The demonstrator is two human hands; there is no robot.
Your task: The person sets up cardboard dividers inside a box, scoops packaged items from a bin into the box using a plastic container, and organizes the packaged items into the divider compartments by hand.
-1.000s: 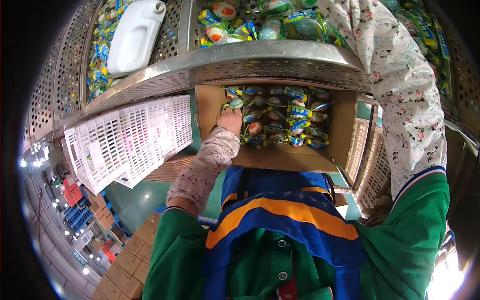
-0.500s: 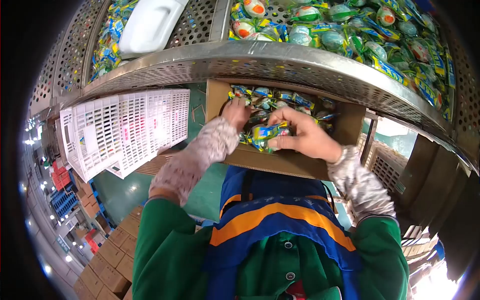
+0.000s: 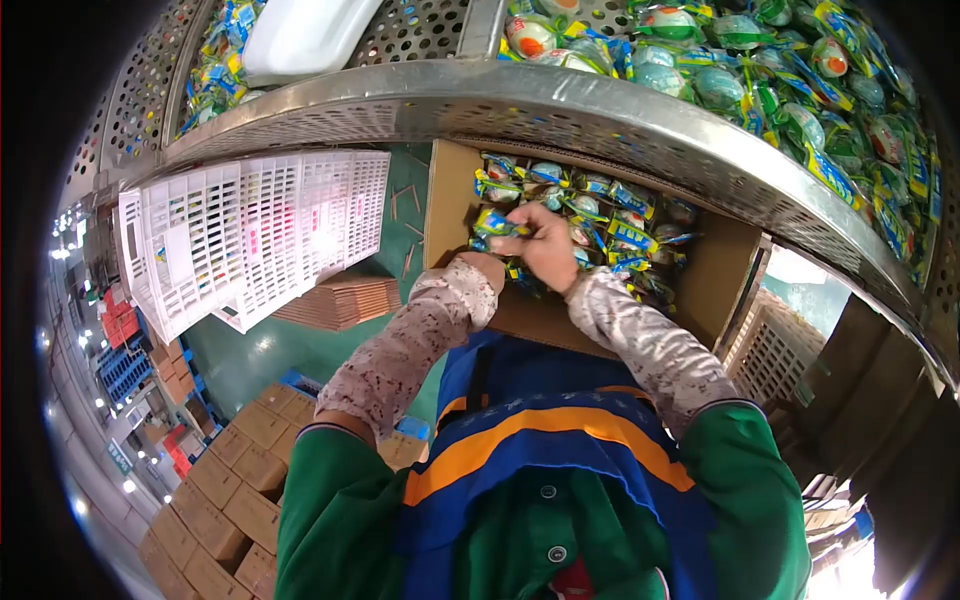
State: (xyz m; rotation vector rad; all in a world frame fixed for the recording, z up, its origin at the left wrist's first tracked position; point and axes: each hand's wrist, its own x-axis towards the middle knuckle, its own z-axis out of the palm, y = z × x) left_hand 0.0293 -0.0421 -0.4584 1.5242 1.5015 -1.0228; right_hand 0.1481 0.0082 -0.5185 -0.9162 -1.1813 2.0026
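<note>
An open cardboard box [image 3: 715, 275] stands before me, with rows of egg-shaped pieces [image 3: 585, 205] in clear, blue and yellow wrappers inside. My right hand [image 3: 545, 248] reaches over the box's left half. Between its thumb and fingers is a wrapped egg [image 3: 495, 226], above the other pieces. Low at the box's front left corner is my left hand [image 3: 483, 268], just under that held piece. Its fingers are bent down out of sight, so I cannot tell whether they grip anything.
A perforated metal table [image 3: 400, 88] runs above the box and carries a heap of wrapped eggs [image 3: 800, 110] and a white plastic container [image 3: 305, 38]. White crates [image 3: 290, 235] stand at left, near flattened cardboard [image 3: 345, 300]. Stacked cartons [image 3: 215, 470] fill the lower left.
My right hand has moved left across the box with the wrapped egg. My left hand has come down from the back rows to the front left corner. The view has shifted slightly.
</note>
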